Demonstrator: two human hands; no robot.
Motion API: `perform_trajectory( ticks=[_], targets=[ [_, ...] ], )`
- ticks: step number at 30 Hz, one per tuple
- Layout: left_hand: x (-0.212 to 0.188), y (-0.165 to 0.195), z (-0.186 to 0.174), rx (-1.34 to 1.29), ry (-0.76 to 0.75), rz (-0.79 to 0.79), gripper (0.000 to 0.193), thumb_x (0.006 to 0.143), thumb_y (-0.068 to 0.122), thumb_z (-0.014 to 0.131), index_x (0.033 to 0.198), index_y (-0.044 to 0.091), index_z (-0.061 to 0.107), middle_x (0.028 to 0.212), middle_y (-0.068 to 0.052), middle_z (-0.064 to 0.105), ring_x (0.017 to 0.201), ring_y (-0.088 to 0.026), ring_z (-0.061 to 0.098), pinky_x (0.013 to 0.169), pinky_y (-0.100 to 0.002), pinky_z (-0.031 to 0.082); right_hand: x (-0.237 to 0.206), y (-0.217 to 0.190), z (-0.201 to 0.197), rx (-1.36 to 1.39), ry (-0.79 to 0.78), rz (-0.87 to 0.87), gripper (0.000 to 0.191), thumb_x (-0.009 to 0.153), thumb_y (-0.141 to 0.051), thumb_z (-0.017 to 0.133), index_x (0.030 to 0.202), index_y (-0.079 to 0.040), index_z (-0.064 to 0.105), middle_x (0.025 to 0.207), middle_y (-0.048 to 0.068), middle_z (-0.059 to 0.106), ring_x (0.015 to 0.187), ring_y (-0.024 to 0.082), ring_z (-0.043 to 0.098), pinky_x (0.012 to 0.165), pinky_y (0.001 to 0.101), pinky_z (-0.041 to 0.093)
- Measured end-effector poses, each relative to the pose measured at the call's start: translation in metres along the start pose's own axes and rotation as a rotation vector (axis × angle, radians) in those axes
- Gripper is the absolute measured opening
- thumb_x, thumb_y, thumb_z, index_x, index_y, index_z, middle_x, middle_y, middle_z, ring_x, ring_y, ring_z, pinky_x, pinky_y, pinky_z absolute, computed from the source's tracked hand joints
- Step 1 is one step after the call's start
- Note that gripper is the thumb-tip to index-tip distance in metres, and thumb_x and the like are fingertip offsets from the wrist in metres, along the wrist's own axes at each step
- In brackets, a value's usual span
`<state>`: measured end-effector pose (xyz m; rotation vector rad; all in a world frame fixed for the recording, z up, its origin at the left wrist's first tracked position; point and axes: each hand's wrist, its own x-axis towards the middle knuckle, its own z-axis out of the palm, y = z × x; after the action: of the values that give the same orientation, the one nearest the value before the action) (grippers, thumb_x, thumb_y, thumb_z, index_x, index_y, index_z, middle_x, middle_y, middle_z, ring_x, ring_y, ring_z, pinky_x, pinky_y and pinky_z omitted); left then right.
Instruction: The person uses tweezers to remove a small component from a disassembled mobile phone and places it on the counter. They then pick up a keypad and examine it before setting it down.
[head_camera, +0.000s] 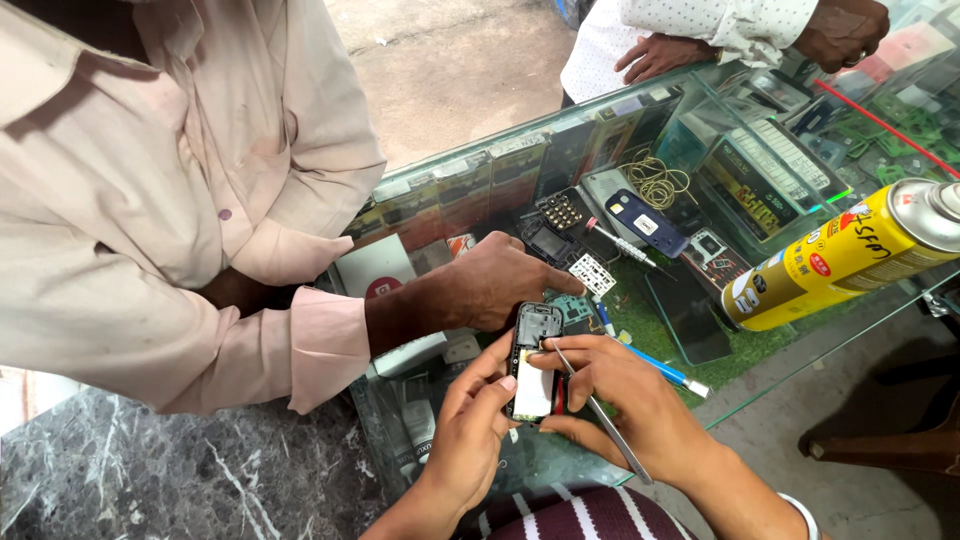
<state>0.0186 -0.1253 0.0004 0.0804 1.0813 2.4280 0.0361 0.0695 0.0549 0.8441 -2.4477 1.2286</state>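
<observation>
An opened small mobile phone (533, 362) with its back off is held upright over a glass counter. My left hand (470, 432) cups its left side from below. My right hand (625, 400) steadies the phone's right side and pinches metal tweezers (600, 415), whose tip touches the phone's inside near the top. The long end of the tweezers points down toward me.
A person in a cream shirt (150, 190) leans on the glass counter (800, 330), their hand (500, 280) resting just behind the phone. A yellow spray can (850, 255) lies at right. Phone parts, a blue phone (645, 222), a screwdriver (620, 243) and a coiled wire sit behind. Another person's hands (760, 40) rest at the far edge.
</observation>
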Motion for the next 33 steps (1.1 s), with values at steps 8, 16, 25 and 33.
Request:
perform_trajectory(
  ticks=[8,16,25,33],
  targets=[
    [0.000,0.003,0.004,-0.006,0.006,-0.016,0.055,0.097,0.007,0.043,0.151,-0.001,0.047,0.126,-0.011,0.066,0.107,-0.014,0.065,0.087,-0.031,0.057,-0.005,0.002,-0.005,0.072,0.119,0.070,0.033,0.081,-0.010,0.084,0.083,-0.011,0.051,0.118,0.014,0.077,0.124,0.031,0.070,0.098,0.0415,0.055],
    [0.000,0.002,0.004,0.043,-0.043,-0.031,0.054,0.098,0.007,0.045,0.151,-0.003,0.048,0.117,-0.012,0.070,0.092,-0.015,0.069,0.083,-0.031,0.058,-0.001,0.015,-0.003,0.117,0.393,0.200,0.028,0.090,-0.004,0.076,0.095,-0.010,0.049,0.123,0.018,0.074,0.114,0.021,0.072,0.095,0.0323,0.056],
    [0.000,-0.002,0.001,0.058,-0.014,-0.036,0.054,0.097,0.004,0.051,0.150,0.000,0.049,0.113,-0.012,0.070,0.091,-0.016,0.069,0.080,-0.030,0.057,-0.016,0.020,0.012,0.183,0.388,0.254,0.028,0.090,-0.003,0.075,0.097,-0.008,0.049,0.126,0.020,0.071,0.116,0.021,0.069,0.099,0.0351,0.055],
    [0.004,-0.004,0.000,-0.052,-0.001,0.094,0.050,0.103,0.005,0.045,0.152,-0.004,0.044,0.143,-0.014,0.060,0.128,-0.019,0.059,0.108,-0.034,0.046,-0.028,0.028,0.026,0.674,0.348,0.700,0.023,0.090,-0.001,0.072,0.094,-0.005,0.050,0.105,0.012,0.070,0.082,0.014,0.067,0.071,0.0293,0.057]
  ],
)
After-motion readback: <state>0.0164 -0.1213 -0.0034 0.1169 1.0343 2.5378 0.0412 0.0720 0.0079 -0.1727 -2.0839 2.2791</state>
